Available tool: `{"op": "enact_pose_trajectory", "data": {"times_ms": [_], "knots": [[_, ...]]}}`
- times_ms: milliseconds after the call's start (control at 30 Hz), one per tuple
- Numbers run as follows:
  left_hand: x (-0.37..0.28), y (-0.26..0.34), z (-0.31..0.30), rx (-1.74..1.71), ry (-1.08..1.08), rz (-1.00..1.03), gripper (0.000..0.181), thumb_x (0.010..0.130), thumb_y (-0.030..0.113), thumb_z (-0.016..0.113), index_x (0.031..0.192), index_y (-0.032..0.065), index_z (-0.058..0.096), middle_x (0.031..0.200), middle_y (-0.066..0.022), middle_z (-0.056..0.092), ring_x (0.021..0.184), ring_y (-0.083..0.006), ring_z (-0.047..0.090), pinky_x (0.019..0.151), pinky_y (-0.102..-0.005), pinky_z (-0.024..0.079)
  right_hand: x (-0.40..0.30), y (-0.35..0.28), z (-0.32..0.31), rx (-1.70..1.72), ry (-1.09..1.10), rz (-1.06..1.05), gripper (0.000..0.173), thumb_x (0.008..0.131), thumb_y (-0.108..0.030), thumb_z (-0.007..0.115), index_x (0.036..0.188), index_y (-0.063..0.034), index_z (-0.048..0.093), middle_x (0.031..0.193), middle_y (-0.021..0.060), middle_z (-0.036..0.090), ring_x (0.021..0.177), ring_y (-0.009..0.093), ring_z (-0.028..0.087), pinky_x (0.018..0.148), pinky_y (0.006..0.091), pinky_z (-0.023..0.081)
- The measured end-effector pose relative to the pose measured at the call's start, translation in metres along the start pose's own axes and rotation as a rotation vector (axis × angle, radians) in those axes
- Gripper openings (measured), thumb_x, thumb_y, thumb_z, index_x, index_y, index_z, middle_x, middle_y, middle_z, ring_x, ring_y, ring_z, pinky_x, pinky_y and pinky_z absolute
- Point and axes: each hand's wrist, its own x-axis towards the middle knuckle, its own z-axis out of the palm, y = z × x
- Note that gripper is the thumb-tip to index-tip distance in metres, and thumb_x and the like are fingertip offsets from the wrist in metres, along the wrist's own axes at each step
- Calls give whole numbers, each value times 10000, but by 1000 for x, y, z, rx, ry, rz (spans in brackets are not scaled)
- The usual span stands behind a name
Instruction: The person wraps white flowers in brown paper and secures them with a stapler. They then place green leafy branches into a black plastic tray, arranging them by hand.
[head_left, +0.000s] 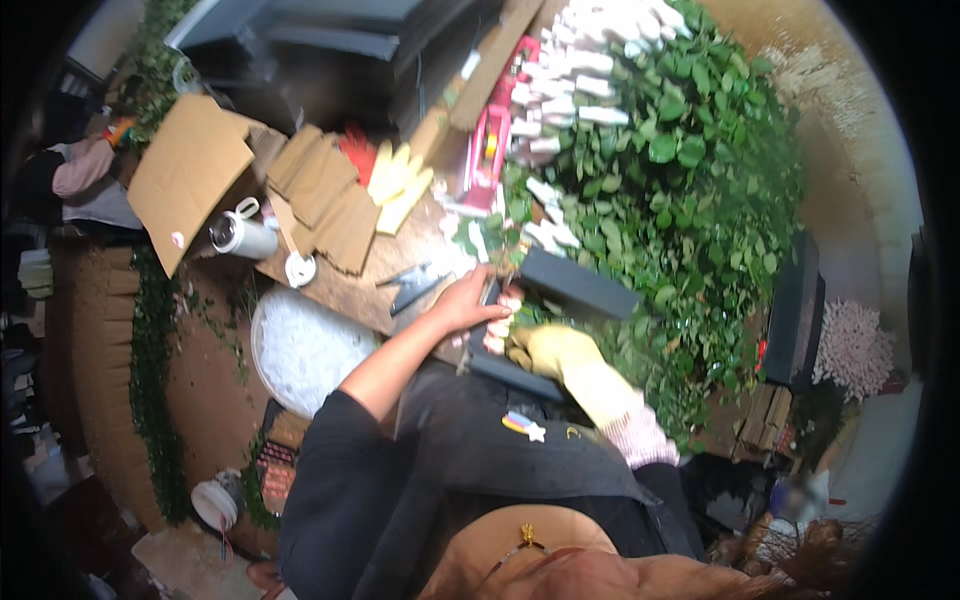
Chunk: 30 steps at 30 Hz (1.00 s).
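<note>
My bare left hand (471, 302) rests on the edge of a dark box-like frame (480, 341), its thumb reaching over a row of pale pink rose heads (499, 322). On the other side of that row, my right hand (536, 349) wears a cream glove, its fingers curled against the flowers and stems; whether it grips a stem is hidden. A dark block (577, 283) lies just beyond the roses. Leafy green stems (675, 202) fill the area to the right, many ending in white-wrapped heads (570, 97).
Folded cardboard (322, 195), a pale yellow glove (401, 184), a white tumbler (251, 234) and a pink tape dispenser (484, 157) lie on the bench. A round tub (307, 352) of white material stands at the left. Another person (86, 169) works at far left.
</note>
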Motion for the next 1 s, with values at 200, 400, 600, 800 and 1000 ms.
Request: {"op": "enact_pose_trajectory", "data": {"times_ms": [200, 400, 600, 800, 1000], "knots": [[59, 88, -169, 430, 990, 729, 228, 847, 121, 738, 1049, 71, 644, 1062, -127, 650, 1001, -331, 616, 882, -448, 461, -75, -19, 11, 510, 621, -11, 308, 1000, -253, 618, 1289, -170, 682, 1151, 68, 737, 1128, 243, 658, 1000, 336, 496], [105, 182, -327, 971, 979, 285, 867, 691, 505, 877, 1326, 19, 542, 1283, -167, 549, 1240, -358, 501, 1087, -501, 363, -88, -18, 29, 517, 728, 26, 322, 1009, -220, 624, 1325, -169, 661, 1172, 49, 730, 1113, 185, 659, 1008, 298, 489], [43, 220, -277, 646, 810, 729, 282, 821, 113, 686, 1091, 35, 693, 914, -90, 664, 851, -332, 629, 774, -401, 517, -83, -22, 30, 807, 685, -121, 360, 1023, -255, 588, 1342, -94, 630, 1249, 100, 696, 1121, 225, 662, 1002, 335, 502], [-68, 208, -100, 553, 534, 1136, 329, 752, 95, 698, 1073, 67, 768, 780, 8, 593, 697, -161, 580, 636, -338, 459, -82, 11, 7, 1556, 515, -583, 615, 1010, -462, 611, 1412, -10, 499, 1252, 144, 674, 1125, 203, 650, 979, 353, 519], [-63, 137, -38, 338, 324, 771, 447, 731, 325, 862, 1059, 67, 703, 960, -75, 683, 855, -271, 657, 752, -388, 491, -52, 91, 69, 1524, 664, 49, 299, 1018, -178, 647, 1276, -27, 633, 1183, 28, 712, 1066, 132, 634, 945, 295, 502]]}}
